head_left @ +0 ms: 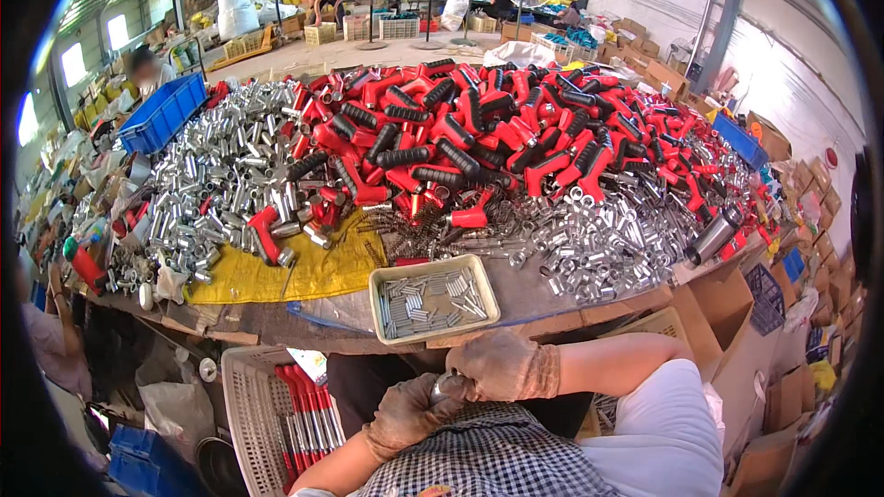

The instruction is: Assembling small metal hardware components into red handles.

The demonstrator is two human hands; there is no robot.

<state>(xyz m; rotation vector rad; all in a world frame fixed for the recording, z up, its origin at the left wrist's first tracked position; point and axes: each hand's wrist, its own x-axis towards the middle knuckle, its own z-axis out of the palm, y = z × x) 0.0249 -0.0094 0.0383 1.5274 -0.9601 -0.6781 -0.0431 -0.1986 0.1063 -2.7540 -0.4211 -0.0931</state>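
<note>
Both my hands wear brown-stained gloves and meet close in front of my checked apron, below the table edge. My left hand (405,416) is closed round a small silvery metal part (449,388), which looks rounded; most of it is hidden by fingers. My right hand (505,365) is closed on the same part from the right. Just beyond them on the table edge stands a cream tray (493,287) with several short metal pins (414,299). Past it lies a large heap of red tool bodies with black ribbed grips (405,158).
Silvery metal tubes (216,152) are piled left, metal rings and fittings (603,248) right. Yellow sacking (304,271) lies under the heap. A white crate (241,396) at my left holds red-handled metal rods (308,414). Blue bins (166,115) and cardboard boxes (714,313) stand around. People work at far and left.
</note>
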